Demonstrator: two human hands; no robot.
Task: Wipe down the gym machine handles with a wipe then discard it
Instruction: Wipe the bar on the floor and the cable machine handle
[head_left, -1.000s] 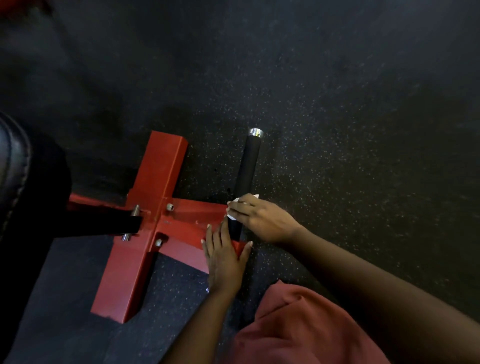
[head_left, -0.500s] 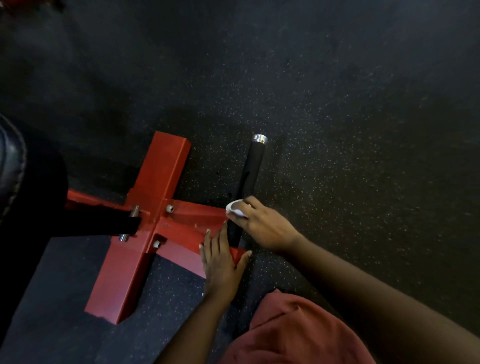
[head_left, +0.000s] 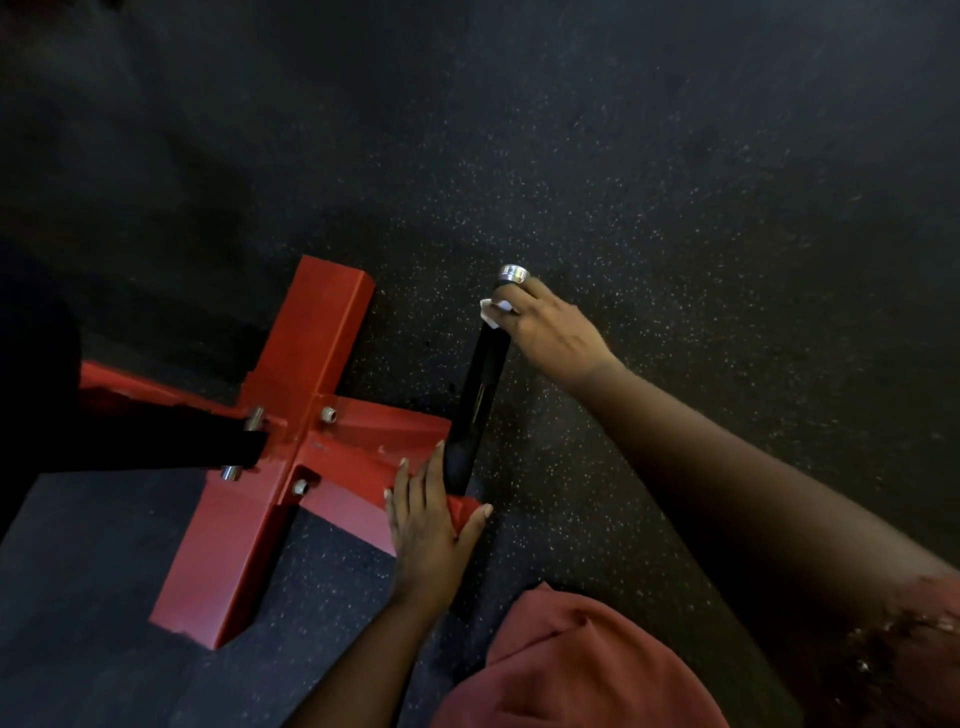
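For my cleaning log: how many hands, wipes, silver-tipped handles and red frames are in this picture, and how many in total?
hands: 2, left hand and right hand
wipe: 1
silver-tipped handle: 1
red frame: 1
total: 5

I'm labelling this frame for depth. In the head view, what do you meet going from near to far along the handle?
From nearest: left hand resting on the red frame → bare black handle → right hand holding the wipe → steel end cap.

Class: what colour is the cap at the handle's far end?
Shiny silver; the cap on the black handle shows best in the head view.
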